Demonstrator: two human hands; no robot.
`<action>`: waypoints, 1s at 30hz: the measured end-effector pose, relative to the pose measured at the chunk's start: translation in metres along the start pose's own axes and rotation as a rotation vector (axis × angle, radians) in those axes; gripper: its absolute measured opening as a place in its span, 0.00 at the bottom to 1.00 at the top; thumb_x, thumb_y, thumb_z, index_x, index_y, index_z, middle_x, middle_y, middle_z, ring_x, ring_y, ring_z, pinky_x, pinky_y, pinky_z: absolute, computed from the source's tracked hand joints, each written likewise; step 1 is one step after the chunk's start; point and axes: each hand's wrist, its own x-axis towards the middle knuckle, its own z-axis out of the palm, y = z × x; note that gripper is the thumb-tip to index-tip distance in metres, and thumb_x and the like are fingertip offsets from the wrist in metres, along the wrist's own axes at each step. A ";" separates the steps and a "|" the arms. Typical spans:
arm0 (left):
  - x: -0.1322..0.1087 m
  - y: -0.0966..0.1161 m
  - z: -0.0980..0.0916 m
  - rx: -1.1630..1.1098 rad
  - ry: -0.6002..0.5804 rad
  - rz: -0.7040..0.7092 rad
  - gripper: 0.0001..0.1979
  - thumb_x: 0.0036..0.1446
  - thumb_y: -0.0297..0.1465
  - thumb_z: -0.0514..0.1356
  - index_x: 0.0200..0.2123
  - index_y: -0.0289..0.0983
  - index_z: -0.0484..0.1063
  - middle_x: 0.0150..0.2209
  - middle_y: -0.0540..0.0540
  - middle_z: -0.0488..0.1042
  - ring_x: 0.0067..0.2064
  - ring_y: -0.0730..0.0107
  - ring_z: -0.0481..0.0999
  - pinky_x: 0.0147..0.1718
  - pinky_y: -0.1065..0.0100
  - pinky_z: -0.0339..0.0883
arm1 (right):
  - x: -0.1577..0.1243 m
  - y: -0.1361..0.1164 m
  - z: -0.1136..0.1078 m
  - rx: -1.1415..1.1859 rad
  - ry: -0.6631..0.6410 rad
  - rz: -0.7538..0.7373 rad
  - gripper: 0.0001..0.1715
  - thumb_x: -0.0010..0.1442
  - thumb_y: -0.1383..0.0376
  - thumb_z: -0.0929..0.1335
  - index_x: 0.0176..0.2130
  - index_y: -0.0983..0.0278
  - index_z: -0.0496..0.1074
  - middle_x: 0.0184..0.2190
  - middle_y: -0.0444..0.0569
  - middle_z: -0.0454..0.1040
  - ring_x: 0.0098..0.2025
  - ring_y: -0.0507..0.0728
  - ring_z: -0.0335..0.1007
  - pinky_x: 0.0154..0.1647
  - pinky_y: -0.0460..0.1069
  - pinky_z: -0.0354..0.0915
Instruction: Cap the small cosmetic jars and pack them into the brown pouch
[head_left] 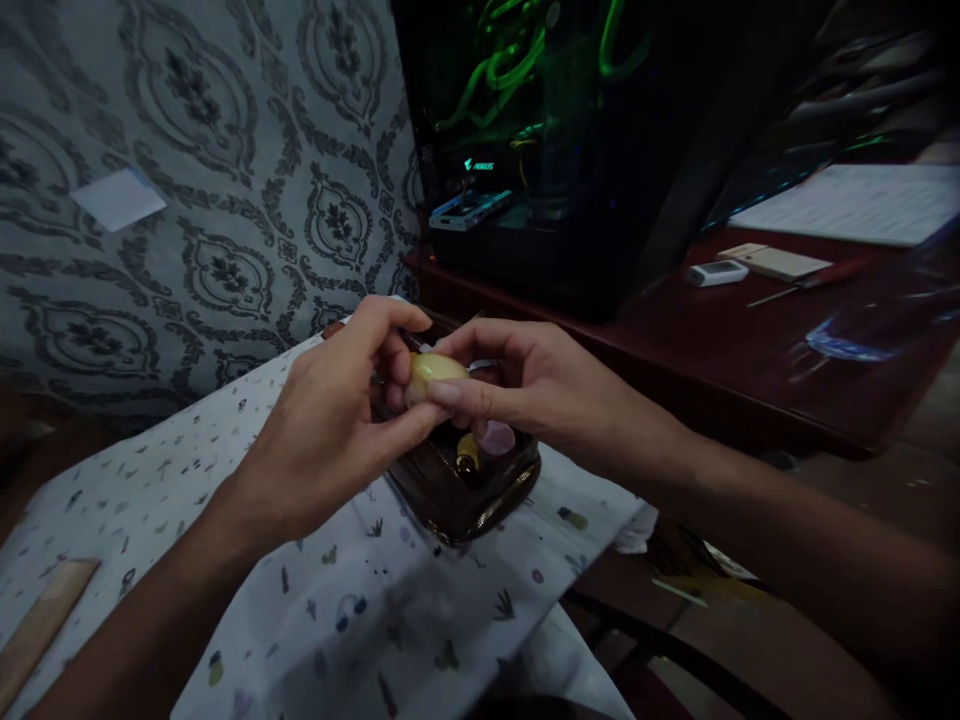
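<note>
L hand (322,420) & R hand (547,385), fingers curled nearly closed, both grip a shiny pale-yellow rounded item (442,372) above a glossy dark-brown pouch (442,490) on white patterned cloth (330,600); step's prob two-handed fingertip handling, so next move calls for steady pinch.

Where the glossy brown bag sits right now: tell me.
In the head view, the glossy brown bag is near the centre, on the printed white cloth, partly hidden by the left hand and the right hand.

Patterned wall (187,90), dark-red desk (780,390), green light (516,68)
</note>
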 end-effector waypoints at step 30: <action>-0.063 -0.049 0.059 0.453 0.305 0.298 0.14 0.63 0.24 0.55 0.52 0.39 0.65 0.51 0.38 0.70 0.56 0.53 0.68 0.57 0.49 0.64 | 0.052 0.008 0.011 -1.087 -0.626 -0.195 0.09 0.52 0.78 0.70 0.26 0.65 0.72 0.22 0.42 0.69 0.25 0.51 0.64 0.26 0.47 0.51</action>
